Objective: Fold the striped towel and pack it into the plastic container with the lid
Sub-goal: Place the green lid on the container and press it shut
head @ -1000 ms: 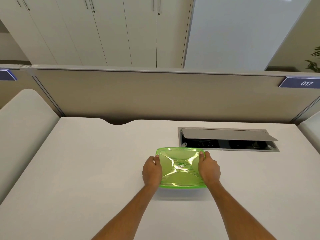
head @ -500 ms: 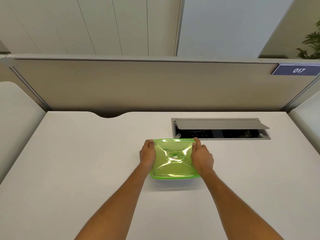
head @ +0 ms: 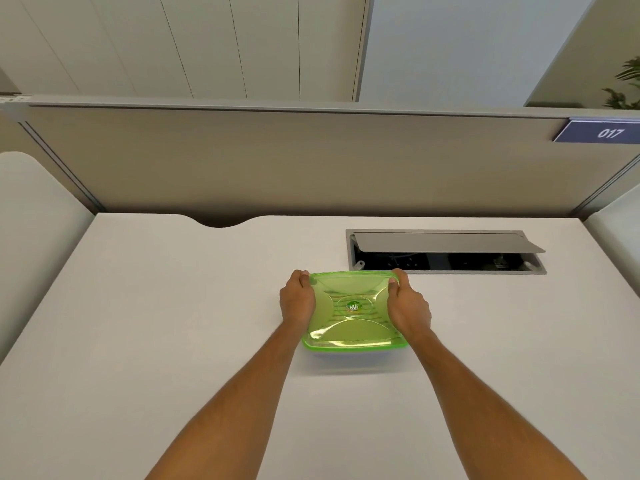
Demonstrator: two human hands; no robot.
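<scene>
A plastic container with a translucent green lid (head: 353,310) stands on the white desk (head: 156,341), near its middle. Faint stripes of the towel (head: 337,318) show through the lid. My left hand (head: 298,301) grips the container's left side, thumb on the lid's far left corner. On the opposite side my right hand (head: 408,306) holds the right edge, its thumb pressing the far right corner. The clear body under the lid is mostly hidden.
An open cable hatch (head: 446,252) with a raised grey flap is set into the desk just behind and right of the container. A beige partition (head: 294,161) closes the desk's far side. A sign reading 017 (head: 602,132) hangs at its upper right.
Both hands have kept their hold on the lidded container. My view has tilted and moved closer; the container sits a little nearer the hatch in the picture.
</scene>
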